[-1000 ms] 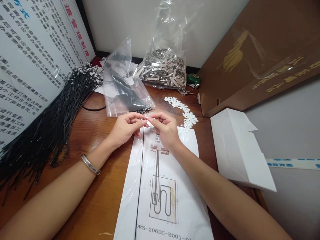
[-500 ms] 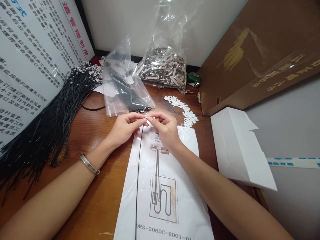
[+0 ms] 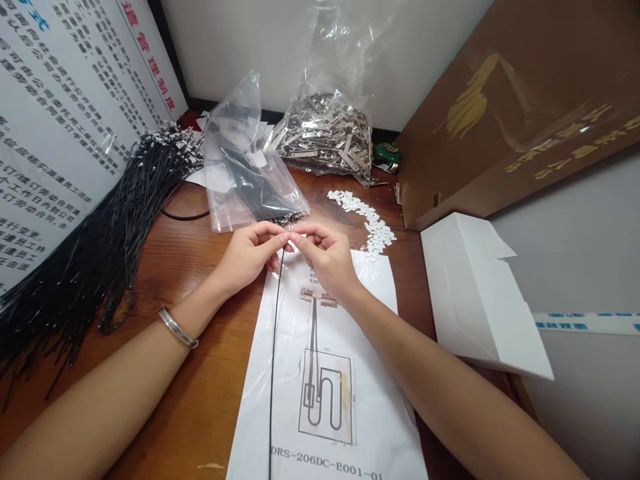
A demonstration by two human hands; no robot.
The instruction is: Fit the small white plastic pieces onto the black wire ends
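My left hand (image 3: 250,255) and my right hand (image 3: 325,257) meet fingertip to fingertip above the top of a printed drawing sheet (image 3: 350,413). Both are pinched on the upper end of a thin black wire (image 3: 273,360), which hangs down toward me across the sheet. Something small and white shows between the fingertips; I cannot make out what it is. A metal bracelet (image 3: 177,328) sits on my left wrist.
A large bundle of black wires (image 3: 85,260) lies at the left on the wooden table (image 3: 200,400). Behind the hands stand a clear bag with black wires (image 3: 245,180), a bag of metal clips (image 3: 325,137) and a strip of small white pieces (image 3: 367,220). A white folded box (image 3: 475,293) and a brown carton (image 3: 510,113) fill the right.
The hands stay pinched together and have crept slightly up and left. The hanging wire has swung a little to the left.
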